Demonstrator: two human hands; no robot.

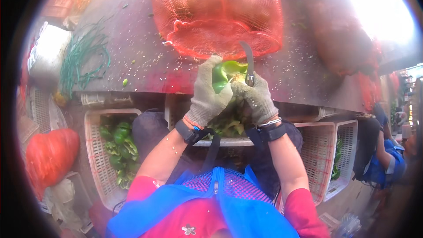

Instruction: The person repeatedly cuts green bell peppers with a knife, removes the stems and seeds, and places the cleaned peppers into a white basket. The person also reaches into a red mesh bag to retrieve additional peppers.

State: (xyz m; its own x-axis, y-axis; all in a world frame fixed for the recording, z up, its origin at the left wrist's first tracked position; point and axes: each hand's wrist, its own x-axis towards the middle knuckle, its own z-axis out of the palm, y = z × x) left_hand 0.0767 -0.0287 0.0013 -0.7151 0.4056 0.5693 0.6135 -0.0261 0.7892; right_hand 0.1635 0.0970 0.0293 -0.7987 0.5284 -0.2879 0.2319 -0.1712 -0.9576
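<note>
My left hand, in a pale knitted work glove, grips a green bell pepper over the near edge of the table. The pepper is cut open, and its pale inside and seedy core face my right hand. My right hand, gloved likewise, holds a knife with a curved blade, its tip pointing away from me. The right fingers touch the core, and most of the knife handle is hidden in the glove. Below both hands, green pepper scraps lie in a container between my knees.
A red mesh sack rests on the seed-strewn table, its mouth towards me. Green ties lie left. A crate of green peppers stands left; crates stand right. At far right sits another person.
</note>
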